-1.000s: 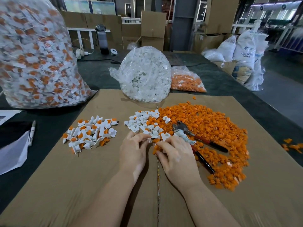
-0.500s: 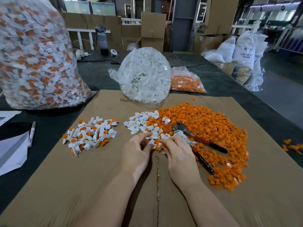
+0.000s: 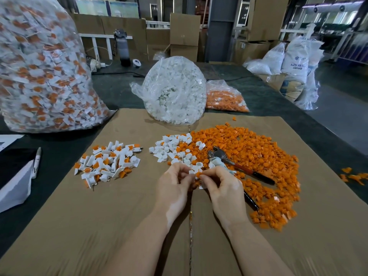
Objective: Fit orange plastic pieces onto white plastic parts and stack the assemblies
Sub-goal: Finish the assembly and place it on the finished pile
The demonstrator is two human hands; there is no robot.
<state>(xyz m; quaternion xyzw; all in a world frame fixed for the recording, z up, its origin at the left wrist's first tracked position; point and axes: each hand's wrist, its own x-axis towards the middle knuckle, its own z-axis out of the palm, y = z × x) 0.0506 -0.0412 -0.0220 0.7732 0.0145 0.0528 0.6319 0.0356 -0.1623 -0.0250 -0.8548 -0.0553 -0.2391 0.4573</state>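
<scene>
Hands meeting at the piles' near edge: left hand is pinching a white part, right hand is pinching an orange piece against it. Advice: be squaring the two up, pressing straight, seating fully before adding to the stack.

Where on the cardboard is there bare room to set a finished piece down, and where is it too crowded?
Bare cardboard lies below the pile of finished assemblies and left of the left hand; a bare strip also runs between that pile and the loose white parts. Crowded: the orange pieces with the pliers on them, beside the right hand.
</scene>
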